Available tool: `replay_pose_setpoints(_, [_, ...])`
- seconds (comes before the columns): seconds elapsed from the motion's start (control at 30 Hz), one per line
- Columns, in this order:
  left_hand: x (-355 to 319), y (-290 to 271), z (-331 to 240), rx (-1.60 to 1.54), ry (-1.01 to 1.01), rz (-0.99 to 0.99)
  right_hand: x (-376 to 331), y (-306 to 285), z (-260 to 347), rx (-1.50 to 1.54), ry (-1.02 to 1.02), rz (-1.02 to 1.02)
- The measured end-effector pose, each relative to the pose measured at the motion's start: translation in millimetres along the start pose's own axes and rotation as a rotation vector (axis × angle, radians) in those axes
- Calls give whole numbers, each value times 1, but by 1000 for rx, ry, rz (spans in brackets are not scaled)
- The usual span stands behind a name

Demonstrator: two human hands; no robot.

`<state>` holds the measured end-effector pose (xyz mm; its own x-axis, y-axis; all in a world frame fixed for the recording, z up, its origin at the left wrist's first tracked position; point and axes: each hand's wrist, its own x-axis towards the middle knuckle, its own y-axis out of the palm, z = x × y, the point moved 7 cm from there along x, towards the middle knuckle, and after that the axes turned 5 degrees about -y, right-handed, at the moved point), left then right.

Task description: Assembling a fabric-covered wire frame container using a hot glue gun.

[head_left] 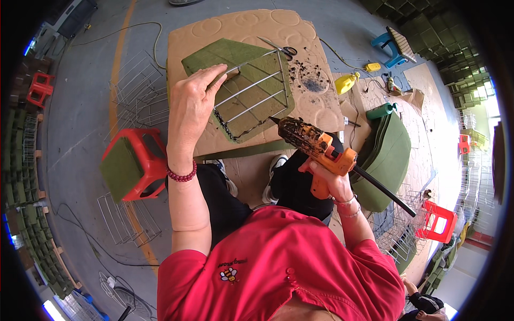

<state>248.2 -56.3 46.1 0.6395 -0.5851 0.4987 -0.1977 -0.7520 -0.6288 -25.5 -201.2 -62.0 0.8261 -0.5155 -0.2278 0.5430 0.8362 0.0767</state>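
My right hand (332,184) is wrapped round the handle of an orange hot glue gun (342,159), its front caked with dark glue. A long black glue stick (385,191) sticks out of its back. The nozzle points left at the near right edge of a green panel (211,53), with a metal wire frame (251,91) on it. Black glue (225,127) runs along the panel's near left corner. Beside the frame's left side, my left hand (195,96) has its fingers stretched out; its palm side is hidden.
Scissors (289,51) and black glue crumbs (313,80) lie on the cardboard-topped table (198,32). Right of it are a yellow bottle (347,83), a green bottle (381,111) and stacked green panels (393,155). A red stool (152,160) stands left, near wire frames (128,219).
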Motion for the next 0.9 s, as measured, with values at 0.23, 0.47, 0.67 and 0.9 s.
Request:
replay_pose_setpoints(0.23, [1,0,2,12,-15,6,-1,-1,-5,26,-20,25])
replay_pose_setpoints(0.47, [1,-2,-2,15,-9,-10,-1,-7,-10,-87,-25,35])
replay_pose_setpoints(0.67, [3,-2,-4,11,-21,-8,-1,3,-6,9,-44,33])
replay_pose_setpoints(0.9, [2,-3,-2,1,-41,1,0,-9,-9,-14,-44,10])
